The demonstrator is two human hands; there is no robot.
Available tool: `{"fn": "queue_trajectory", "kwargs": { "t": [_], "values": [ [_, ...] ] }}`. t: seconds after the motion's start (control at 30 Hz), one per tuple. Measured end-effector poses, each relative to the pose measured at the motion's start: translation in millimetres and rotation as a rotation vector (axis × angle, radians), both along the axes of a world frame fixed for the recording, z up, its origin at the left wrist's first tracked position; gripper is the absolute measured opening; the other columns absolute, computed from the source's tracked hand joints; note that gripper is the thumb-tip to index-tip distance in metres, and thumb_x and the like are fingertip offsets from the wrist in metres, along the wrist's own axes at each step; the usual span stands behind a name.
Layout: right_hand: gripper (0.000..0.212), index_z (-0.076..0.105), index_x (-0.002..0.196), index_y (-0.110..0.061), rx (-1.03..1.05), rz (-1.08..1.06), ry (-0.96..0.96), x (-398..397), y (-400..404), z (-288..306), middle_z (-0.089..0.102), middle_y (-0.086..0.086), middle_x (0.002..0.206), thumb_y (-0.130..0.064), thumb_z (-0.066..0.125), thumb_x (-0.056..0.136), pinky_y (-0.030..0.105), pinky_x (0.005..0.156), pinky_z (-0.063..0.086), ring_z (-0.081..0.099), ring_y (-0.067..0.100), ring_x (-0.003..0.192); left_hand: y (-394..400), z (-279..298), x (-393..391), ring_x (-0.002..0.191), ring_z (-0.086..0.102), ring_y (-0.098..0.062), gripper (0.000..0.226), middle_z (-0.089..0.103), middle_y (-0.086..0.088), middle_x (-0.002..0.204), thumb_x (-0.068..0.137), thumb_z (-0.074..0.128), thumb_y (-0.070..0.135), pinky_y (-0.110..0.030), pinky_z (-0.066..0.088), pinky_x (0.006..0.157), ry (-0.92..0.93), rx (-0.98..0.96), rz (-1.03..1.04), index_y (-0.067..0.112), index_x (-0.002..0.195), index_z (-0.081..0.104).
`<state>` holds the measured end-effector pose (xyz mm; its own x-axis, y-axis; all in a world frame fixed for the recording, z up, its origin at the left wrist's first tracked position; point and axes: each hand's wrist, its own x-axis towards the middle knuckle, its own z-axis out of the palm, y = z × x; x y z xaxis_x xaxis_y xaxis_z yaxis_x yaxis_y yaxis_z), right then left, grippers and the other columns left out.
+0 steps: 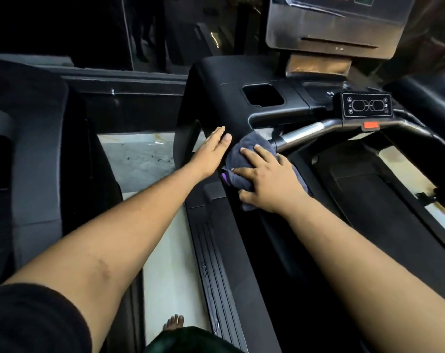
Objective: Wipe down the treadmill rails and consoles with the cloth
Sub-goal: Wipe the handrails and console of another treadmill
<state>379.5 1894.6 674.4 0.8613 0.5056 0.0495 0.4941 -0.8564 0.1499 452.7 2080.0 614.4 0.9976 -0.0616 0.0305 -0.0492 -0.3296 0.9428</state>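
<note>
Black plastic covers most of what the person looks down on. Far to the left of the left hand sits another machine, dark and grey. Between it and the hand a strip of pale floor shows, and lower down a bare foot stands on that floor.

The left hand lies flat with its fingers straight and close together, holding nothing. It rests on the black side rail of the treadmill, just left of the cloth.

Touching that hand's thumb side is the cloth, dark grey and bunched up (a little purple tag peeks out at its near edge). The right hand presses down on top of it with fingers spread wide, so the cloth is squashed between the palm and the black rail under it.

Above both hands is the wide black console with a square cup hole. Just past the cloth, up and to the right of the right hand, a shiny silver handlebar begins. Farther right along it sits a small button panel with an orange tab under it. Higher up hangs a silver screen box. Down to the right of the right hand lies the dark walking belt.
</note>
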Motion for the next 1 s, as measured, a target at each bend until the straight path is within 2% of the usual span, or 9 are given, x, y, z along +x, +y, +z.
{"fn": "queue_trajectory", "kwargs": {
  "t": [0.17, 0.3, 0.37, 0.53, 0.67, 0.73, 0.8, 0.87, 1.0],
  "values": [
    [0.056, 0.060, 0.136, -0.045, -0.056, 0.010, 0.045, -40.3, -12.2, 4.1, 0.027, -0.007, 0.166, -0.060, 0.060, 0.083, 0.056, 0.106, 0.036, 0.019, 0.023, 0.155, -21.3, -14.4, -49.4, 0.158, 0.012, -0.014, 0.064, 0.018, -0.002, 0.172, 0.108, 0.042, 0.050, -0.037, 0.011, 0.130, -0.041, 0.106, -0.019, 0.019, 0.162, 0.029],
    [0.055, 0.059, 0.137, -0.047, -0.010, 0.010, 0.058, -83.4, -33.8, 4.0, 0.026, -0.010, 0.166, -0.060, 0.062, 0.084, 0.055, 0.105, 0.039, 0.016, 0.020, 0.155, -42.9, -30.0, -112.0, 0.158, 0.017, -0.015, 0.090, 0.018, 0.004, 0.172, 0.090, 0.036, 0.078, -0.041, 0.015, 0.129, -0.014, 0.119, 0.019, 0.026, 0.162, 0.027],
    [0.055, 0.057, 0.138, -0.049, 0.020, 0.021, 0.073, -112.8, -49.3, 3.8, 0.025, -0.010, 0.166, -0.060, 0.062, 0.084, 0.055, 0.106, 0.040, 0.014, 0.019, 0.156, -55.3, -39.3, -147.7, 0.157, 0.019, -0.014, 0.094, 0.018, 0.006, 0.172, 0.086, 0.035, 0.082, -0.042, 0.016, 0.129, 0.001, 0.099, 0.069, 0.027, 0.162, 0.028],
    [0.055, 0.055, 0.139, -0.052, 0.121, 0.033, 0.097, -187.0, -88.9, 2.0, 0.026, -0.010, 0.167, -0.059, 0.062, 0.085, 0.054, 0.106, 0.043, 0.012, 0.019, 0.157, -101.3, -46.0, -235.1, 0.156, 0.016, -0.011, 0.063, 0.020, 0.000, 0.171, 0.107, 0.046, 0.048, -0.037, 0.013, 0.129, 0.008, -0.051, 0.126, 0.018, 0.160, 0.033],
    [0.054, 0.055, 0.140, -0.050, 0.148, 0.031, 0.097, -243.2, -117.2, -0.6, 0.025, -0.010, 0.168, -0.058, 0.061, 0.087, 0.052, 0.104, 0.045, 0.011, 0.018, 0.157, -128.0, -39.4, -295.4, 0.155, 0.022, -0.015, 0.061, 0.026, -0.004, 0.168, 0.107, 0.047, 0.046, -0.035, 0.017, 0.128, -0.002, -0.028, 0.151, 0.016, 0.159, 0.036],
    [0.054, 0.055, 0.141, -0.048, 0.161, 0.033, 0.096, -264.7, -127.6, -3.0, 0.024, -0.009, 0.168, -0.057, 0.060, 0.088, 0.050, 0.102, 0.046, 0.011, 0.018, 0.157, -132.9, -35.0, -317.9, 0.147, 0.037, -0.020, 0.056, 0.041, -0.005, 0.158, 0.105, 0.050, 0.049, -0.038, 0.028, 0.124, -0.019, 0.061, 0.161, 0.018, 0.151, 0.046],
    [0.054, 0.055, 0.141, -0.047, 0.168, 0.035, 0.094, -285.1, -137.0, -3.2, 0.024, -0.009, 0.168, -0.058, 0.060, 0.088, 0.049, 0.100, 0.046, 0.011, 0.018, 0.157, -135.8, -29.8, -339.1, 0.126, 0.054, -0.021, 0.049, 0.056, -0.002, 0.131, 0.097, 0.054, 0.059, -0.042, 0.043, 0.112, -0.026, 0.150, 0.182, 0.022, 0.129, 0.060],
    [0.054, 0.055, 0.141, -0.047, 0.173, 0.025, 0.087, -303.1, -144.0, -4.1, 0.024, -0.010, 0.168, -0.059, 0.059, 0.088, 0.048, 0.101, 0.046, 0.013, 0.018, 0.157, -139.5, -20.9, -357.1, 0.105, 0.061, -0.021, 0.045, 0.060, 0.001, 0.107, 0.090, 0.056, 0.067, -0.044, 0.051, 0.098, 0.007, 0.204, 0.194, 0.025, 0.105, 0.060],
    [0.051, 0.058, 0.137, -0.048, 0.196, -0.016, 0.057, -334.5, -151.6, -7.6, 0.027, -0.011, 0.167, -0.060, 0.059, 0.087, 0.047, 0.098, 0.047, 0.017, 0.018, 0.155, -150.3, -10.6, -382.8, 0.096, 0.064, -0.025, 0.049, 0.068, -0.003, 0.100, 0.095, 0.046, 0.073, -0.043, 0.051, 0.089, 0.151, 0.282, 0.104, 0.024, 0.093, 0.052]
  ]
}}
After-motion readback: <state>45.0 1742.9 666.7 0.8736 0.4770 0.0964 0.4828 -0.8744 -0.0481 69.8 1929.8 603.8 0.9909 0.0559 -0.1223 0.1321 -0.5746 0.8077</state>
